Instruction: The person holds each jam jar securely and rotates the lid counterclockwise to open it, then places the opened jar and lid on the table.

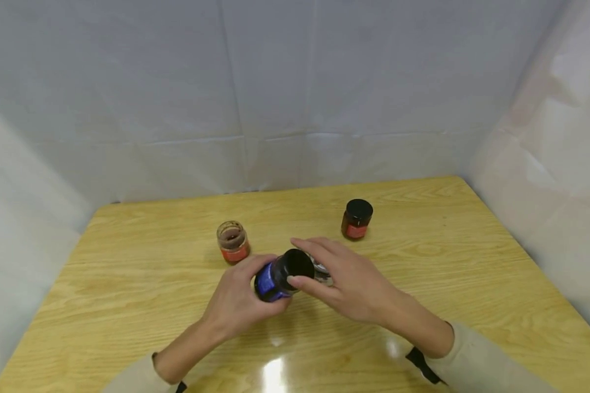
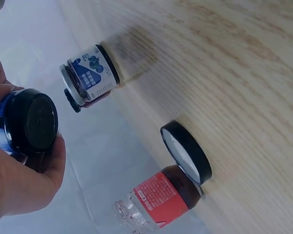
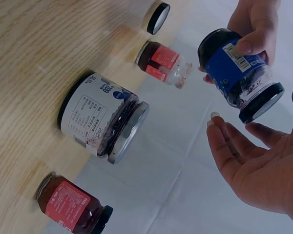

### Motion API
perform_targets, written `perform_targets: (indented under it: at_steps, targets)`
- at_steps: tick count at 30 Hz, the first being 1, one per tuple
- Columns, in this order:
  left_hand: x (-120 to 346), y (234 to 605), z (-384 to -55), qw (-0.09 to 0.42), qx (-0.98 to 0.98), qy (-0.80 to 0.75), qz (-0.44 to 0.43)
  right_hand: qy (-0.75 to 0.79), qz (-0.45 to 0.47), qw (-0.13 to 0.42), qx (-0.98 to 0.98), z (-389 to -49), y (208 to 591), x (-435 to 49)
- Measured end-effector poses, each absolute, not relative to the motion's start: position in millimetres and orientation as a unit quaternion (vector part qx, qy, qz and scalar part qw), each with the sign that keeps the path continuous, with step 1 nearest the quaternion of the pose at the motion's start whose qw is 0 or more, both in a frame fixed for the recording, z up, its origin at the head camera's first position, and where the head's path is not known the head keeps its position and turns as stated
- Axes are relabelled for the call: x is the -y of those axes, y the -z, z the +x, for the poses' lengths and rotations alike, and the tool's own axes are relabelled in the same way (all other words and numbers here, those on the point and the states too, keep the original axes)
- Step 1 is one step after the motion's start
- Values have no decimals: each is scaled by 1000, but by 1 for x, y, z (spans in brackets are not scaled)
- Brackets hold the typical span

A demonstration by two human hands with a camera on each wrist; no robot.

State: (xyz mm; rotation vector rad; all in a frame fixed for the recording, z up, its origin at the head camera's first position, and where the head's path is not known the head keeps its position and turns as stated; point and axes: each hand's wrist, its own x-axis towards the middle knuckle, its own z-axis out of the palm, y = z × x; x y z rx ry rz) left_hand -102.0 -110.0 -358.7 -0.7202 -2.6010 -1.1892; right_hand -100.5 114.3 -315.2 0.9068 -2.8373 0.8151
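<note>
My left hand [image 1: 236, 300] grips a blue-labelled jar [image 1: 270, 284] above the table, tilted so that its black lid [image 1: 297, 264] points to the right. Dark residue shows through the jar's clear shoulder in the right wrist view. Close around that lid, my right hand [image 1: 356, 284] has its fingers and thumb spread; in the right wrist view the fingertips [image 3: 215, 117] stand apart from it. Partly behind the right hand is a white-labelled jar [image 3: 95, 114] with a silver lid [image 3: 129, 134], upright on the table.
A lidless red-labelled jar [image 1: 235, 252] stands left of centre, smeared inside. A loose black lid [image 2: 186, 152] lies beside it. Farther back on the right, a dark jar [image 1: 357, 221] with a red label wears a black lid. White sheets [image 1: 285, 98] hang behind the wooden table [image 1: 128, 273].
</note>
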Motion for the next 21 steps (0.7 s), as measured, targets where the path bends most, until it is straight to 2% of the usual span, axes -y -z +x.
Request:
perform_targets:
  at_steps: [9, 21]
  targets:
    - [109, 359, -101, 114, 879, 389, -250, -288, 289, 40, 912, -99, 319, -106]
    - [111, 357, -99, 140, 864, 390, -286, -365, 340, 60, 864, -99, 321, -104]
